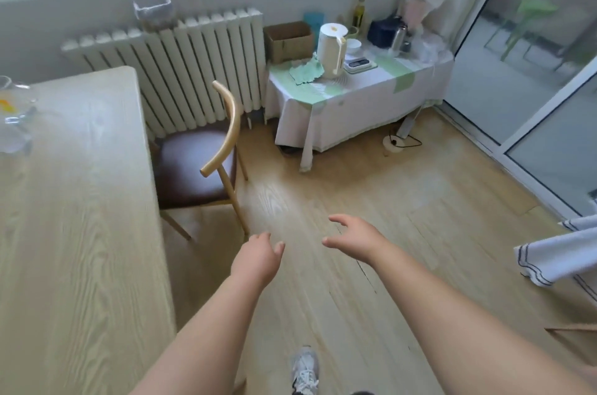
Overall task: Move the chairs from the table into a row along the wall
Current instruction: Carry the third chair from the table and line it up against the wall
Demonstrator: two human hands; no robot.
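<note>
While both arms are being held out ahead of the person, the items are lying as follows, nearest first.

1. Shoe (305,369): one pale trainer is showing at the bottom edge, on the wooden floor (387,201).
2. Left hand (258,257): is hovering above the floor, fingers loose and uncurled, holding nothing. It is near the chair's closest leg but apart from it.
3. Right hand (352,238): is hovering beside the left, fingers spread and slightly bent, likewise empty.
4. Striped towel (555,255): is hanging in at the right edge.
5. Table (80,201): pale wood, is running up the left side and carrying glassware (14,117) at its far left.
6. Chair (193,165): dark seat, curved wooden backrest. It is standing against the table's right edge, seat partly under the top, backrest turned away from the table. Not yet moved.
7. Radiator (181,71): is standing on the wall just behind the chair.
8. Side table (355,97): cloth-covered, is carrying a white kettle (331,50) and a cardboard box (289,39).

Handling note, as a judgement: the step in hand is looking like the approach to the chair. Taking the backrest with both hands, one toward each end of the curve, should be giving the steadiest hold. Lifting slightly before drawing it back should be keeping the seat from catching the table top and the legs from scraping the floor or knocking the radiator.
</note>
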